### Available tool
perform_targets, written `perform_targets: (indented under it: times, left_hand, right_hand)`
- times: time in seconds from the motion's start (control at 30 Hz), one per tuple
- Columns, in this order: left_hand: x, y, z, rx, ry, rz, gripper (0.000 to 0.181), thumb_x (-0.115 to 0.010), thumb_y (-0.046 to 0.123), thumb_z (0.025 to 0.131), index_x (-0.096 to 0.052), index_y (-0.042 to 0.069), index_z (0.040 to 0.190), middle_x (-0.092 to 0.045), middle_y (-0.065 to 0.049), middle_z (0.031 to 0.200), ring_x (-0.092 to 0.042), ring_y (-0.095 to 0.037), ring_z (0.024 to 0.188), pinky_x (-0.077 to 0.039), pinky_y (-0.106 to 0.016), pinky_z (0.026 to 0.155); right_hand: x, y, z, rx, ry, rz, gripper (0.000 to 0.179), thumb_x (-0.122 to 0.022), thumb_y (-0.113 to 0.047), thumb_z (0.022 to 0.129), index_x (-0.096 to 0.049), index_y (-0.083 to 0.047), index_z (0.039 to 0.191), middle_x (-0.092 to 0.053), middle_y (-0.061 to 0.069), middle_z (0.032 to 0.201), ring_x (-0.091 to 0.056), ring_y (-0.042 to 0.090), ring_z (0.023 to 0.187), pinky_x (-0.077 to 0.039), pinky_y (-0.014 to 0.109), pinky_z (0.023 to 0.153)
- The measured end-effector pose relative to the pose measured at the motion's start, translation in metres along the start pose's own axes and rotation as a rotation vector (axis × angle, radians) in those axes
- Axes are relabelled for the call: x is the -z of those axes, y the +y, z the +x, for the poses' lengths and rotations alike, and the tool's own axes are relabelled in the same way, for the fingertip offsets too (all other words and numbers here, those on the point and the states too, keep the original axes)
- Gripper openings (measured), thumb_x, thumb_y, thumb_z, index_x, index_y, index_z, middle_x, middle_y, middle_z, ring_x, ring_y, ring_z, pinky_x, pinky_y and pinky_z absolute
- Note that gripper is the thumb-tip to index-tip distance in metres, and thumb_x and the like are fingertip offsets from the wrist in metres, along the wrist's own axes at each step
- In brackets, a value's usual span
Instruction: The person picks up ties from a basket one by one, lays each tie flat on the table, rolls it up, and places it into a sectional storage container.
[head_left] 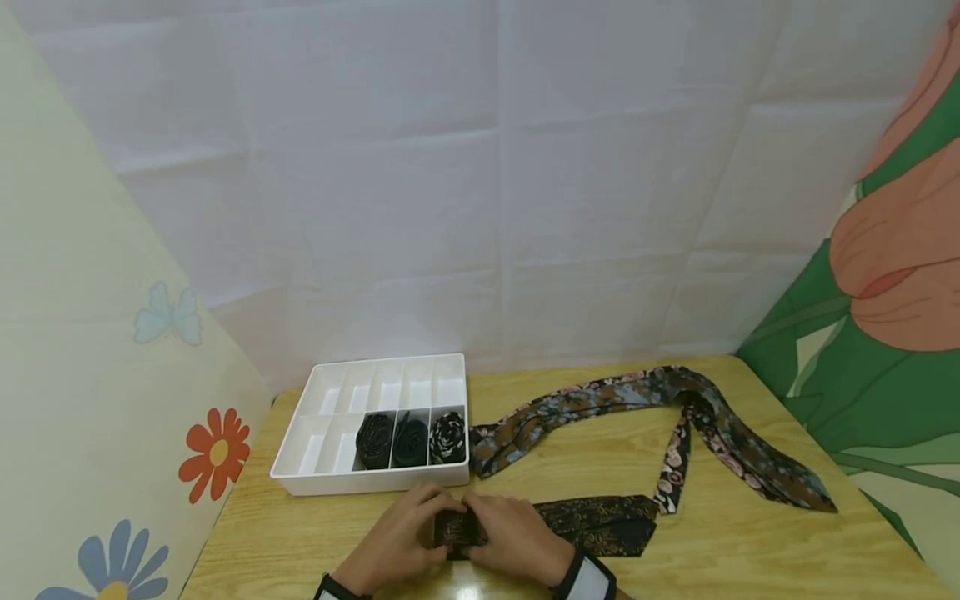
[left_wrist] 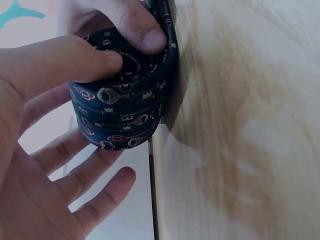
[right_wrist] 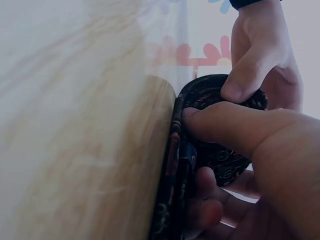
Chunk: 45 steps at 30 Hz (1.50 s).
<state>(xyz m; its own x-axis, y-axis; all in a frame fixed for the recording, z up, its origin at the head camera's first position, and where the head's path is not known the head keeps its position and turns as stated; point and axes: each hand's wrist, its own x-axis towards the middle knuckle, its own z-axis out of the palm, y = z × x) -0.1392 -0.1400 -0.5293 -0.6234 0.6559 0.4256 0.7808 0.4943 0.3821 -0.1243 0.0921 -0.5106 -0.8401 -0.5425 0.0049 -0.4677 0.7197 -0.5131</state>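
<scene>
A dark necktie with a small gold key pattern is partly wound into a roll near the table's front edge. My left hand holds the roll from the left, its thumb pressed on the coiled top in the left wrist view. From the right, my right hand grips the same coil, thumb on its upper side and fingers curled below. The unrolled tail lies flat on the table to the right, partly hidden behind the right hand.
A white divided tray stands behind the hands, with three rolled ties in its front right compartments. A floral necktie lies loosely bent across the table at the right. Behind the table hangs a white cloth.
</scene>
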Motion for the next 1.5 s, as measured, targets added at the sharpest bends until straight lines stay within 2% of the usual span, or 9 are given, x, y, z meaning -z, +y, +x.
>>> perform_targets:
  times: [0.17, 0.3, 0.4, 0.6, 0.8, 1.0, 1.23, 1.4, 1.5]
  left_hand:
    - [0.0, 0.001, 0.0, 0.006, -0.002, -0.046, 0.048, -0.094, 0.012, 0.068, -0.076, 0.024, 0.111, -0.066, 0.009, 0.117, -0.063, -0.009, 0.107, -0.058, -0.032, 0.093]
    - [-0.002, 0.002, 0.003, -0.003, 0.0, -0.048, 0.042, -0.094, 0.013, 0.069, -0.08, 0.026, 0.107, -0.069, 0.01, 0.118, -0.063, -0.009, 0.11, -0.057, -0.033, 0.096]
    - [-0.003, 0.003, 0.004, 0.009, -0.016, -0.033, 0.043, -0.093, 0.014, 0.071, -0.08, 0.027, 0.109, -0.069, 0.01, 0.12, -0.062, -0.011, 0.112, -0.056, -0.034, 0.097]
    - [-0.001, 0.003, 0.002, 0.025, -0.037, -0.004, 0.05, -0.092, 0.013, 0.072, -0.075, 0.023, 0.117, -0.067, 0.006, 0.12, -0.065, -0.012, 0.108, -0.058, -0.035, 0.094]
    - [0.002, 0.002, 0.001, 0.02, -0.025, -0.018, 0.046, -0.091, 0.01, 0.069, -0.079, 0.024, 0.11, -0.066, 0.009, 0.116, -0.063, -0.009, 0.106, -0.057, -0.033, 0.092]
    - [-0.001, 0.0, 0.0, 0.024, -0.028, -0.023, 0.053, -0.092, 0.012, 0.07, -0.074, 0.023, 0.119, -0.066, 0.008, 0.121, -0.064, -0.01, 0.109, -0.058, -0.034, 0.095]
    - [-0.001, 0.001, 0.0, 0.043, -0.017, -0.026, 0.045, -0.092, 0.011, 0.069, -0.079, 0.024, 0.11, -0.065, 0.009, 0.115, -0.061, -0.008, 0.105, -0.057, -0.032, 0.092]
    - [-0.001, 0.002, 0.0, 0.035, -0.014, -0.034, 0.053, -0.094, 0.015, 0.071, -0.075, 0.026, 0.12, -0.066, 0.008, 0.121, -0.063, -0.01, 0.11, -0.058, -0.035, 0.095]
    - [-0.003, 0.003, 0.001, 0.039, -0.016, -0.047, 0.053, -0.093, 0.015, 0.071, -0.074, 0.025, 0.119, -0.066, 0.008, 0.121, -0.064, -0.011, 0.11, -0.059, -0.036, 0.096]
  right_hand:
    - [0.001, 0.002, -0.001, -0.005, -0.017, 0.048, 0.043, -0.086, -0.03, 0.089, -0.064, -0.024, 0.126, -0.069, -0.01, 0.104, -0.064, 0.001, 0.084, -0.052, 0.026, 0.066]
    - [0.002, 0.002, -0.003, 0.01, -0.012, 0.061, 0.057, -0.084, -0.044, 0.091, -0.061, -0.023, 0.139, -0.069, -0.003, 0.127, -0.068, 0.007, 0.102, -0.057, 0.029, 0.078]
    - [0.001, 0.003, -0.004, 0.018, 0.008, 0.024, 0.058, -0.082, -0.05, 0.09, -0.062, -0.025, 0.138, -0.066, -0.004, 0.122, -0.066, 0.006, 0.096, -0.056, 0.028, 0.073]
    - [-0.001, 0.008, -0.005, 0.007, 0.037, -0.075, 0.049, -0.085, -0.043, 0.088, -0.066, -0.025, 0.129, -0.062, -0.009, 0.102, -0.054, -0.001, 0.076, -0.045, 0.023, 0.061]
    - [-0.001, 0.009, -0.007, 0.019, 0.046, -0.057, 0.054, -0.082, -0.055, 0.088, -0.066, -0.024, 0.13, -0.066, -0.006, 0.111, -0.061, 0.002, 0.083, -0.049, 0.025, 0.063]
    - [-0.003, 0.01, -0.009, 0.023, 0.072, -0.077, 0.047, -0.085, -0.047, 0.087, -0.067, -0.025, 0.124, -0.067, -0.008, 0.106, -0.06, -0.001, 0.079, -0.047, 0.023, 0.062]
    - [0.004, 0.007, -0.009, -0.005, 0.009, -0.02, 0.061, -0.083, -0.057, 0.087, -0.064, -0.024, 0.135, -0.07, -0.004, 0.122, -0.067, 0.006, 0.088, -0.053, 0.029, 0.066]
    - [0.004, 0.009, -0.01, 0.01, 0.022, -0.047, 0.053, -0.086, -0.045, 0.087, -0.066, -0.023, 0.131, -0.068, -0.006, 0.109, -0.062, 0.003, 0.081, -0.049, 0.027, 0.063]
    - [0.004, 0.01, -0.011, 0.007, 0.017, -0.055, 0.054, -0.087, -0.046, 0.086, -0.066, -0.022, 0.13, -0.068, -0.007, 0.107, -0.061, 0.003, 0.081, -0.049, 0.027, 0.062]
